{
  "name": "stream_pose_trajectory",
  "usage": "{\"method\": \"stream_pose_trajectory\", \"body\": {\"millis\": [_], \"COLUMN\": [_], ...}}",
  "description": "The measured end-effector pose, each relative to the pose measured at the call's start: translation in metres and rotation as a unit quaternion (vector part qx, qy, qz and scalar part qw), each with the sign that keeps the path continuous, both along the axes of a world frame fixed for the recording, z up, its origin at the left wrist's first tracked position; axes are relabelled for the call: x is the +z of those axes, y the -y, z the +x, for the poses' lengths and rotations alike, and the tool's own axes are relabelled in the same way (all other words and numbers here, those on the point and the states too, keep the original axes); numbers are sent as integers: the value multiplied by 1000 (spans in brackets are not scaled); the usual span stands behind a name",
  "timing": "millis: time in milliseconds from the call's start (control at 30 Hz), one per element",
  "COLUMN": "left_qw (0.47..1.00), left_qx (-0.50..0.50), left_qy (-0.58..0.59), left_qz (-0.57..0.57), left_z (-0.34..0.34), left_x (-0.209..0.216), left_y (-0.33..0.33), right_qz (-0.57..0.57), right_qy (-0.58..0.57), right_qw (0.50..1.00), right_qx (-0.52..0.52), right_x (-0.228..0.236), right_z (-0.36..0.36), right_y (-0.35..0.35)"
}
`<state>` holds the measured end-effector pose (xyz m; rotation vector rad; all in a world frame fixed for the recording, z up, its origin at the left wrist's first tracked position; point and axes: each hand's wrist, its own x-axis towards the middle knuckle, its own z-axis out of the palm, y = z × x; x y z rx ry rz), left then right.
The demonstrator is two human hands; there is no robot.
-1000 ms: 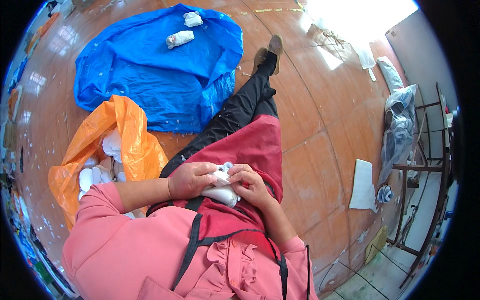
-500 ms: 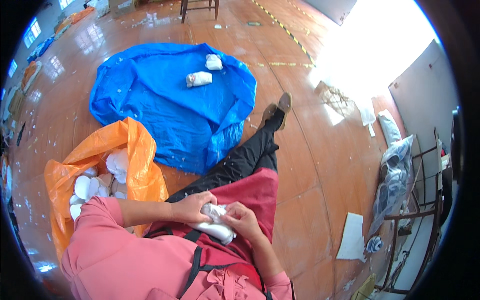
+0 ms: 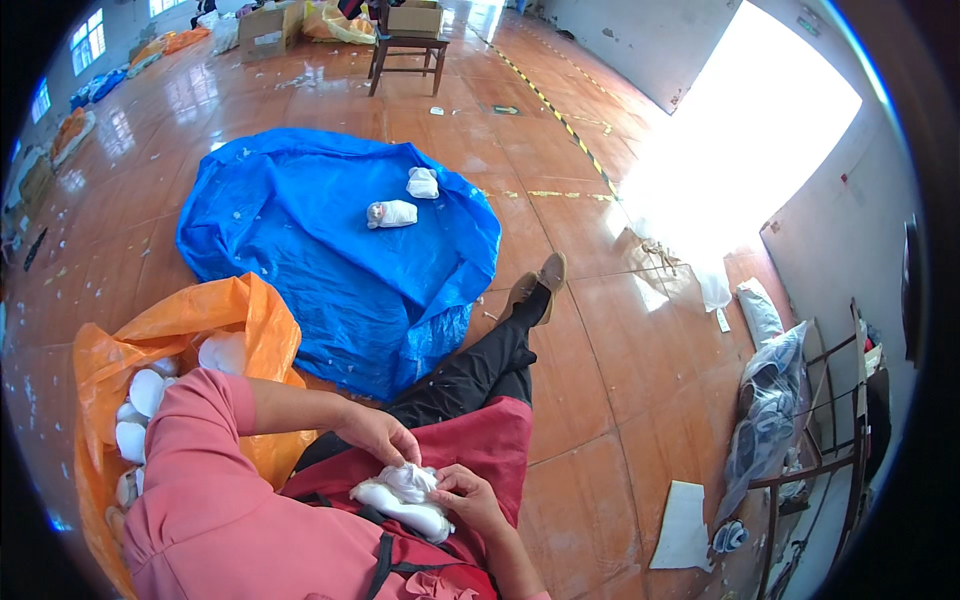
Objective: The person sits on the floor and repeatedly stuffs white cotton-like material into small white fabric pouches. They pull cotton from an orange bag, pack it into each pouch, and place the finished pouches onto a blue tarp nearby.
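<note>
A soft white bundle (image 3: 400,508) lies on the dark red apron over my lap. Its upper part is crumpled; the smooth, rounded lower part looks like several padded pieces stacked together. From the left, my left hand (image 3: 378,434) reaches over and pinches the crumpled top with its fingertips. My right hand (image 3: 468,494) grips the bundle's right side between thumb and bent fingers. To my left, an orange plastic sack (image 3: 272,330) holds several white rounded pieces (image 3: 148,392). Two wrapped white bundles (image 3: 392,214) rest on the blue tarpaulin sack (image 3: 290,270) in front of me.
My crossed legs (image 3: 470,370) stretch ahead beside the blue sack. At right, a clear plastic bag (image 3: 765,410) of dark items leans by a metal frame (image 3: 815,465), near a white sheet (image 3: 683,525). A wooden chair (image 3: 408,45) bearing a carton stands farther off.
The view has tilted up, showing more of the far room. My left hand has lifted from around the bundle to its top edge; the bundle's crumpled part looks more gathered.
</note>
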<state>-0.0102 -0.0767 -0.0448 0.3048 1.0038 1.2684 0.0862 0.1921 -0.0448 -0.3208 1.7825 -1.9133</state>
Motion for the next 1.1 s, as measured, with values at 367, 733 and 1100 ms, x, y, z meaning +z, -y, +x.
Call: {"method": "stream_pose_trajectory", "body": {"millis": [367, 733, 1100], "left_qw": [984, 908, 753], "left_qx": [-82, -17, 226], "left_qy": [-148, -408, -618], "left_qz": [-63, -90, -27], "left_z": [0, 30, 70], "left_x": [33, 39, 23], "left_y": [-25, -41, -37], "right_qz": [17, 177, 32], "right_qy": [61, 38, -28], "right_qw": [998, 983, 998], "right_qx": [-23, 18, -35], "right_x": [-14, 8, -1], "right_z": [6, -4, 7], "right_y": [10, 12, 10]}}
